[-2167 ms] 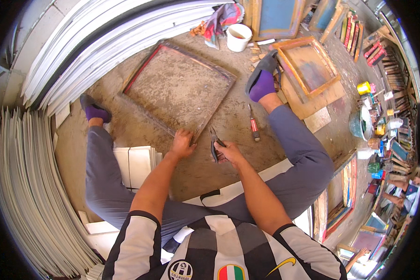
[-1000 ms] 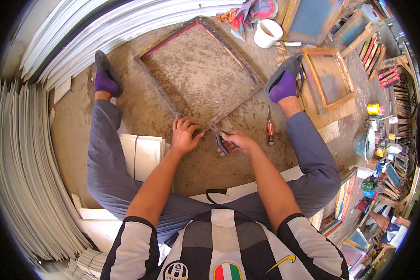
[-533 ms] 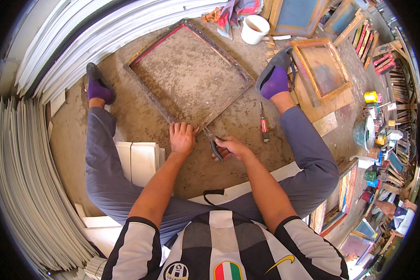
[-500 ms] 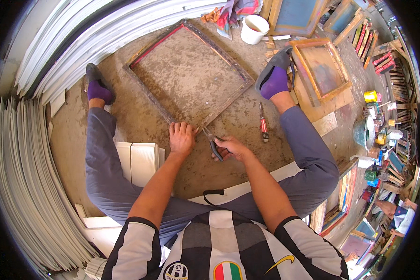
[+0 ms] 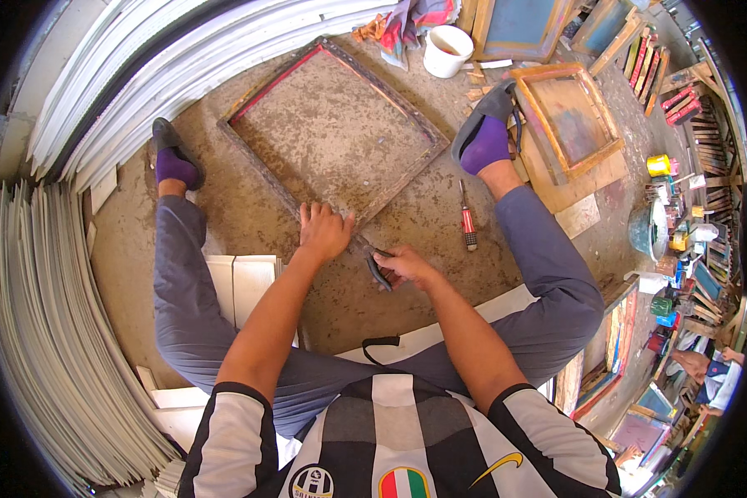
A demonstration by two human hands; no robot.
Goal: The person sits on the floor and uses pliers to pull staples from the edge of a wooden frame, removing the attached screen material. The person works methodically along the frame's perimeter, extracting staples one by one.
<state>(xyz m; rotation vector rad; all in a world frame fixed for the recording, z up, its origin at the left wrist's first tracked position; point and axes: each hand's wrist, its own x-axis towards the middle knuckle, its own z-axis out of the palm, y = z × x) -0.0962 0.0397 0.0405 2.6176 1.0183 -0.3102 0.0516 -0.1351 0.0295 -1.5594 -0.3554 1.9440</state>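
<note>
A worn, dark wooden frame lies flat on the floor between my legs, turned with one corner toward me. My left hand rests on that near corner, its fingers pressed over the wood. Closed round the dark handles of a pair of pliers is my right hand. The jaws of the pliers point at the frame's near corner; my left hand and the small scale hide whether they grip anything there. A screwdriver with a red and black handle lies on the floor to the right.
Stacked white sheets line the left side and the back. A white bucket stands behind my right foot. Another wooden frame lies on a board at the right. Paint containers crowd the far right, where another person is partly visible.
My left hand has shifted slightly right and up over the frame's near corner. The pliers and my right hand have tilted and dipped a little. The frame has barely moved.
</note>
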